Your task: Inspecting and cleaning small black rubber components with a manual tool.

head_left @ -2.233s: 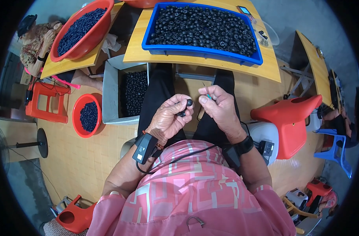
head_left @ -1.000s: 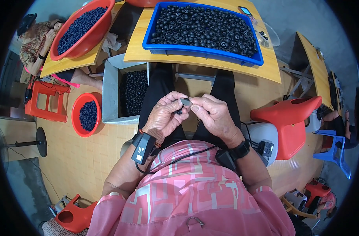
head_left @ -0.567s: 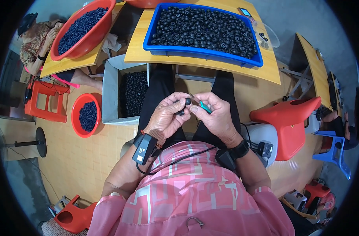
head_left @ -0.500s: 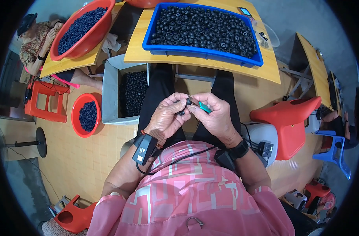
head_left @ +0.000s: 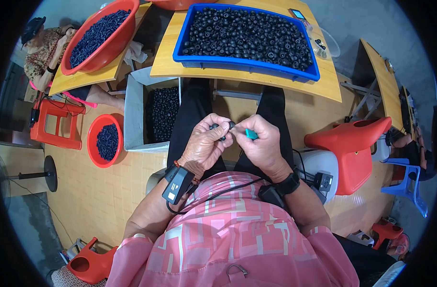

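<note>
My left hand (head_left: 204, 149) and my right hand (head_left: 260, 143) meet over my lap, fingertips almost touching. The left fingers pinch small black round parts (head_left: 221, 128). The right hand grips a small teal-handled tool (head_left: 251, 134) and presses against the part held between both hands. In front of me a blue tray (head_left: 256, 67) full of black round parts rests on a yellow wooden table (head_left: 323, 81).
A grey box (head_left: 132, 115) of black parts stands by my left leg. A small red bowl (head_left: 93, 143) sits on the floor, a big red basin (head_left: 108, 48) on a side table. Red plastic stools (head_left: 352, 153) stand to the right. Another person (head_left: 41, 52) sits far left.
My hands came together from slightly apart. The teal tool appeared in my right hand and now sits against the part held in the left fingers.
</note>
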Available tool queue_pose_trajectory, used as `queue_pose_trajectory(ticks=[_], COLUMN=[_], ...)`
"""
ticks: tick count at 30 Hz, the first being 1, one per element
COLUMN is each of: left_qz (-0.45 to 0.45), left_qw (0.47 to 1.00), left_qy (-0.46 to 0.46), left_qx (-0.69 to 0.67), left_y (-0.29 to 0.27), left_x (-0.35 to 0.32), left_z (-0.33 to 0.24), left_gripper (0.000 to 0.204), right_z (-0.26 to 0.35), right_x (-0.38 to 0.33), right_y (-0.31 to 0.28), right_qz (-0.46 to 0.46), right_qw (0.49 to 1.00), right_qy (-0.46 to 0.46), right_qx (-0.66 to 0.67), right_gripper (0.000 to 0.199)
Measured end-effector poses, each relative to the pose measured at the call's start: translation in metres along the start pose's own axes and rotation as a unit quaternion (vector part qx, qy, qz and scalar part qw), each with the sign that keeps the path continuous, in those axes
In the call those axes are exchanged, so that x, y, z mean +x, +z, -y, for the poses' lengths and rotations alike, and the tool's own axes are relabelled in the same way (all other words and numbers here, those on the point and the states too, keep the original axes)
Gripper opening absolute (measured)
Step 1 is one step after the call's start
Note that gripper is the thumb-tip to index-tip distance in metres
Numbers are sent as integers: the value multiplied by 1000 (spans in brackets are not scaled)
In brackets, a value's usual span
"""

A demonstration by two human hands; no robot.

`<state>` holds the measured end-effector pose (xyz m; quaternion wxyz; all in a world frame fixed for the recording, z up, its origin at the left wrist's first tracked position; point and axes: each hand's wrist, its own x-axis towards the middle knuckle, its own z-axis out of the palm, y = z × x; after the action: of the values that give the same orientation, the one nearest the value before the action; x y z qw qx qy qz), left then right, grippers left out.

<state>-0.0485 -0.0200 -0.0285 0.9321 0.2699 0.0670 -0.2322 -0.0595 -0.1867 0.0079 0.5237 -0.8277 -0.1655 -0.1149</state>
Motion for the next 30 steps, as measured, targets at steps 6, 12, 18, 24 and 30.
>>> queue_pose_trajectory(ticks=[6, 12, 18, 24, 30], left_qz=[32, 59, 80, 32, 36], left_qw=[999, 995, 991, 994, 994], left_qy=[3, -60, -96, -83, -67], left_qx=[-17, -62, -56, -57, -78], left_y=[-3, -2, -8, -1, 0], left_x=[0, 1, 1, -1, -2], left_z=[-1, -8, -8, -8, -7], left_gripper=[6, 11, 12, 3, 5], right_z=[2, -11, -3, 4, 4], right_x=[4, 4, 11, 7, 4], right_y=[-2, -4, -19, -13, -10], right_qz=[33, 38, 116, 55, 45], right_qw=[983, 967, 982, 980, 990], right_qy=[120, 126, 97, 121, 100], right_qx=[136, 217, 112, 151, 87], right_gripper=[19, 19, 22, 15, 17])
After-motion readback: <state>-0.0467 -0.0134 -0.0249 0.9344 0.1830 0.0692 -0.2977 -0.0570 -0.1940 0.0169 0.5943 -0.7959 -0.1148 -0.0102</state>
